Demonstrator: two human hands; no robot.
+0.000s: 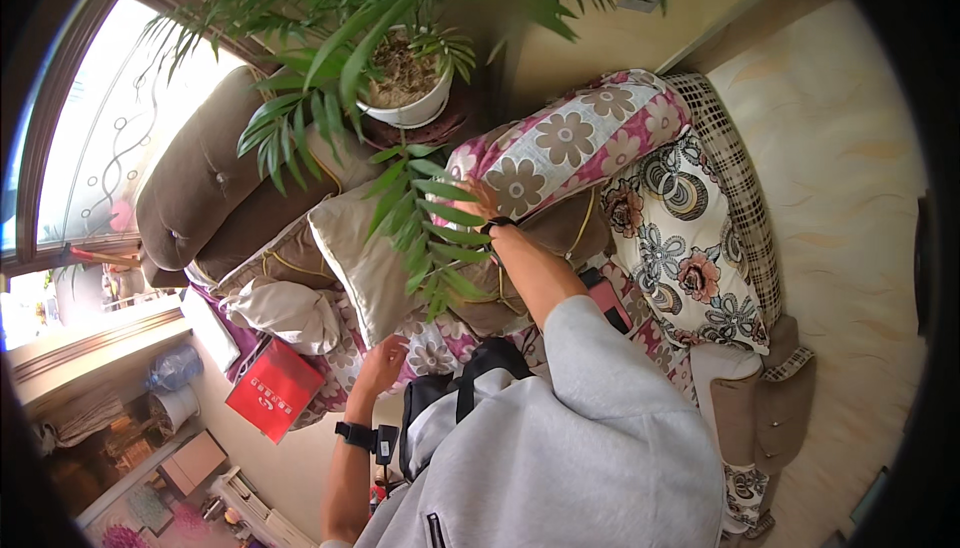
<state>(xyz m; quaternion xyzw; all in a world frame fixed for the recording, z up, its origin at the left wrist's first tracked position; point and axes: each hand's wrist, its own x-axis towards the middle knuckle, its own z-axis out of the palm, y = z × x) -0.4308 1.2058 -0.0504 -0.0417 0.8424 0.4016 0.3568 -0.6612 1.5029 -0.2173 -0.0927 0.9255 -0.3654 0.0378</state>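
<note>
My right hand [478,204] reaches across the sofa to the near-left end of a pink, white and brown floral sofa cover [570,138], touching it. Palm leaves hide part of those fingers, so their grip cannot be made out. My left hand [382,364] is lower and to the left, beside the bottom corner of a plain beige cushion [362,266]. Its fingers are loosely bent and slightly apart, with nothing seen in them. The cushion leans on the brown sofa, partly behind leaves. A white cushion with flowers [690,248] stands against the sofa's right side.
A potted palm [405,98] overhangs the sofa from behind. A red bag [275,390] and a crumpled beige cloth [285,316] lie at the left. A pink-and-black item [607,303] rests on the seat beside my right arm. A window [115,138] is at far left.
</note>
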